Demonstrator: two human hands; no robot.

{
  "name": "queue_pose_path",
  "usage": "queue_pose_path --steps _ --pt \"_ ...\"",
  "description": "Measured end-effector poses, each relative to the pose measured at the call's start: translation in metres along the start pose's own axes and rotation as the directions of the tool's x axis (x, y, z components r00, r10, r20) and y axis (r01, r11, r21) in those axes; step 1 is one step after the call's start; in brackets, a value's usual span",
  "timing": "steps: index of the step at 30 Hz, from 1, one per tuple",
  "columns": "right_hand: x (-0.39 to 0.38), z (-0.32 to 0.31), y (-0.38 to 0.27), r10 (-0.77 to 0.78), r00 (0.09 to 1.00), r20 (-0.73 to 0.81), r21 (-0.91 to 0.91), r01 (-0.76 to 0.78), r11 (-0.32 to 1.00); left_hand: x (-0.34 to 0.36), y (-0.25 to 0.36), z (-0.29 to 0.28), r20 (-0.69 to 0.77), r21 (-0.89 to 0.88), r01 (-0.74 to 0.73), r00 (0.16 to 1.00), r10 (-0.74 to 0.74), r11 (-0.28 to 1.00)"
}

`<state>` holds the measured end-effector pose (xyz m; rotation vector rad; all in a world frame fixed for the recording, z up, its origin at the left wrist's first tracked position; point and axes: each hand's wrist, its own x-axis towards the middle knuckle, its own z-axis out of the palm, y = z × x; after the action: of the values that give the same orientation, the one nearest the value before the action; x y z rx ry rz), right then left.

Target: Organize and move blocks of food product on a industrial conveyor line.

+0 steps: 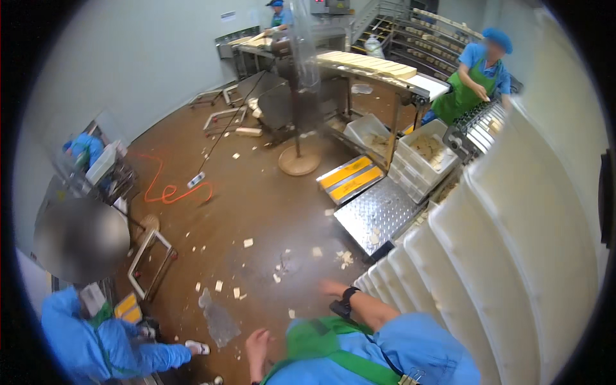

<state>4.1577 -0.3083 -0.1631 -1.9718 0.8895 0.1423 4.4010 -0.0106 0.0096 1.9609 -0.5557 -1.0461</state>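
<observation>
My left hand (258,346) hangs low in front of me beside my green apron (311,340), its fingers loosely bent and nothing seen in them. My right hand (333,289) reaches forward at waist height, smeared by motion, so its finger shape and any small thing in it are hard to make out. A black wristband (344,303) circles that wrist. Closest to the right hand is a long row of stacked white plastic trays (410,276), running up the right side; I see no contact with them.
Pale scraps (248,243) and a clear plastic sheet (220,321) litter the wet brown floor. Ahead are a metal platform (378,215), a yellow-striped step (351,178), a scrap bin (428,151) and a conveyor (427,85). An orange hose (154,183) curls left. Several co-workers stand around.
</observation>
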Motion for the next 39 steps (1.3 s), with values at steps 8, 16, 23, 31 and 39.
queue_pose_path --steps 8,16,23,31,39 --pt "0.157 -0.177 0.025 0.101 0.934 -0.343 0.262 -0.008 0.965 0.301 -0.008 -0.042 0.095 0.392 -0.131 0.99 0.102 0.911" --pt "0.083 -0.382 0.089 0.537 0.342 -0.771 0.531 -0.121 0.839 0.585 0.333 0.182 0.36 0.218 -0.44 0.866 0.347 0.871" --pt "-0.036 -0.573 0.077 0.451 -0.333 -0.828 0.485 -0.022 0.874 0.562 0.559 0.449 0.723 0.02 -0.64 0.539 0.431 0.768" --pt "-0.017 -0.773 0.144 0.164 -0.311 -0.936 0.243 -0.236 0.941 0.538 0.698 0.648 0.787 -0.081 -0.634 0.433 0.44 0.769" --pt "-0.019 -0.939 0.145 0.332 0.13 -0.934 0.323 -0.091 0.942 0.563 0.828 0.745 0.613 0.091 -0.726 0.581 0.536 0.682"
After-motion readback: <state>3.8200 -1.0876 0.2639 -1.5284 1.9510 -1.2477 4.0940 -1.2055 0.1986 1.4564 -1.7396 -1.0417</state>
